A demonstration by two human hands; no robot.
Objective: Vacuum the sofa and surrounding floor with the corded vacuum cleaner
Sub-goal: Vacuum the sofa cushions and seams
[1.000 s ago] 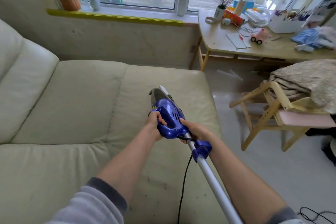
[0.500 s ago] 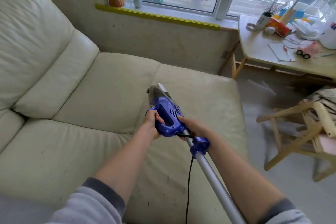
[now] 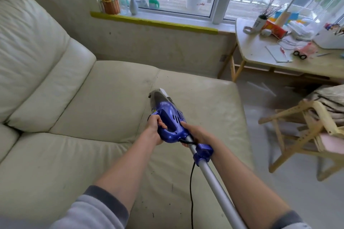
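Observation:
A blue corded vacuum cleaner (image 3: 168, 117) is held over the cream sofa (image 3: 93, 102), its grey nose pointing away from me at the seat cushion. My left hand (image 3: 155, 129) grips the blue body at its left side. My right hand (image 3: 195, 133) holds the right side where the silver tube (image 3: 214, 178) joins the body. The tube runs back toward me between my forearms. A black cord (image 3: 191, 191) hangs from the handle down over the seat. Dark crumbs speckle the near cushion. Whether the nozzle touches the seat is hidden.
To the right, a pale floor (image 3: 279, 182) holds a wooden chair (image 3: 301, 135) draped with a blanket. A cluttered wooden table (image 3: 260, 50) stands under the window. The sill (image 3: 152, 21) carries a basket, vases and a potted plant.
The view has swung left, showing more of the sofa back and less of the chair. Both hands keep the same hold on the vacuum, which stays over the seat cushion.

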